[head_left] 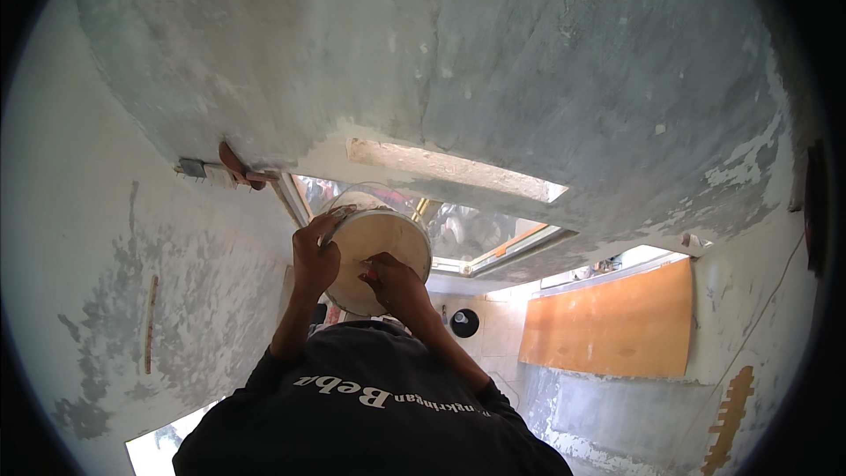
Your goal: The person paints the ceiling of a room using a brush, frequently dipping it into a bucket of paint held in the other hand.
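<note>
In front of my chest is a round, pale tan bucket (pixel 388 234) with a light rim and a thin curved band, like a handle, beyond its far edge. My left hand (pixel 317 256) grips the bucket's rim at the left, fingers over the edge. Over the bucket's pale face, my right hand (pixel 397 285) is closed around a small red-handled tool (pixel 372 274). Most of that tool is hidden by my fingers, so its kind does not show. I cannot tell whether its tip touches the pale surface.
Patchy grey plastered walls (pixel 564 62) rise around me. Beyond the bucket is a window frame (pixel 520 249) with glass. An orange-brown board (pixel 608 322) stands at the right. On the tiled floor below sits a black bucket (pixel 464 323). A brown wooden piece (pixel 233 163) juts out at the left.
</note>
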Demonstrator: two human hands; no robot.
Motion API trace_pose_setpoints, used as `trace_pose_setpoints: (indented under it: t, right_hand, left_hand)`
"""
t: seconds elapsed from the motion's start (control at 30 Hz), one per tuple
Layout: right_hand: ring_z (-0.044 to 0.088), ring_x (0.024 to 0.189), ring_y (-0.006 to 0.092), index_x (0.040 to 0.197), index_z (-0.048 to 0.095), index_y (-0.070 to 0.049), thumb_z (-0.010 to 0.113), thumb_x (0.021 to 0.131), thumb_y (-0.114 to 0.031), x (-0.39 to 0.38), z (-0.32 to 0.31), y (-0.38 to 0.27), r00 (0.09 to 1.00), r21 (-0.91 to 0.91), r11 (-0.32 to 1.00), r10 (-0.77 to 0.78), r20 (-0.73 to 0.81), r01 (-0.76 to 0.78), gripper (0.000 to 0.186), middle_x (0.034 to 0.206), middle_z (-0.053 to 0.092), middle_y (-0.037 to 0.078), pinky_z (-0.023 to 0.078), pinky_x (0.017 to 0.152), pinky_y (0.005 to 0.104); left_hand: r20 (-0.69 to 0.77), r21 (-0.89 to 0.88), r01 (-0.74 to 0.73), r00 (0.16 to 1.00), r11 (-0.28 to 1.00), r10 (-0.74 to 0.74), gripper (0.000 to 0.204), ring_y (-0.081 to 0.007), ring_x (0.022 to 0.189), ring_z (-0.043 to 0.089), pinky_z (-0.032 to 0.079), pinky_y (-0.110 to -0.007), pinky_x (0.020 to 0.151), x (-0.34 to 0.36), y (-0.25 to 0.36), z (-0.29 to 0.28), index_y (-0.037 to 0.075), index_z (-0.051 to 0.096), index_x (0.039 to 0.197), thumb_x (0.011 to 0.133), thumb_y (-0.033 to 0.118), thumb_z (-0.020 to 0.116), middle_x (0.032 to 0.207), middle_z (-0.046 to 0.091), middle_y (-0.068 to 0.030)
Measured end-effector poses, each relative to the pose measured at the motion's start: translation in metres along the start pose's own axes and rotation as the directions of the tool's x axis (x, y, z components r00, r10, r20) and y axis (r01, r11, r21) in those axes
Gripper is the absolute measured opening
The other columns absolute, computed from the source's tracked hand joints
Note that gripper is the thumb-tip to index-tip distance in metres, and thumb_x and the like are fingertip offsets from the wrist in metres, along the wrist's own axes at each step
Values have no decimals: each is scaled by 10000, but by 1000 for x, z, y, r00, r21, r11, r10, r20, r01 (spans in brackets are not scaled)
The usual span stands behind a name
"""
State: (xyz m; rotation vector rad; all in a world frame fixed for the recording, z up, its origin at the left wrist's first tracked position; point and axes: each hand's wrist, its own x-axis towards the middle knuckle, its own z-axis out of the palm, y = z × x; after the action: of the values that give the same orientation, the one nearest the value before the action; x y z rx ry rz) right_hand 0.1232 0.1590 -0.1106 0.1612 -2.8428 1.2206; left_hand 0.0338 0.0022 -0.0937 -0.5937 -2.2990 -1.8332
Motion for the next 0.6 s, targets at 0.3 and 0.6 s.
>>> trace_pose_setpoints:
  t: [0.3,0.6]
  right_hand:
    - [643,864,393,941,641,3,634,899,-180,8,-2,2,997,44,997,-55,-61,57,189,983,645,182,508,757,458]
    - [674,798,365,946,681,22,687,878,-139,14,3,7,991,131,989,-52,-122,68,175,893,675,187,528,696,406]
  left_hand:
    - [-21,-19,66,998,998,-66,562,-334,1076,657,484,-358,950,2,5,1,-59,648,1126,628,-121,395,1080,676,-258]
    - [-1,19,17,1000,1000,-17,555,-368,1050,658,493,-366,936,5,7,2,-68,645,1108,616,-127,396,1056,676,-256]
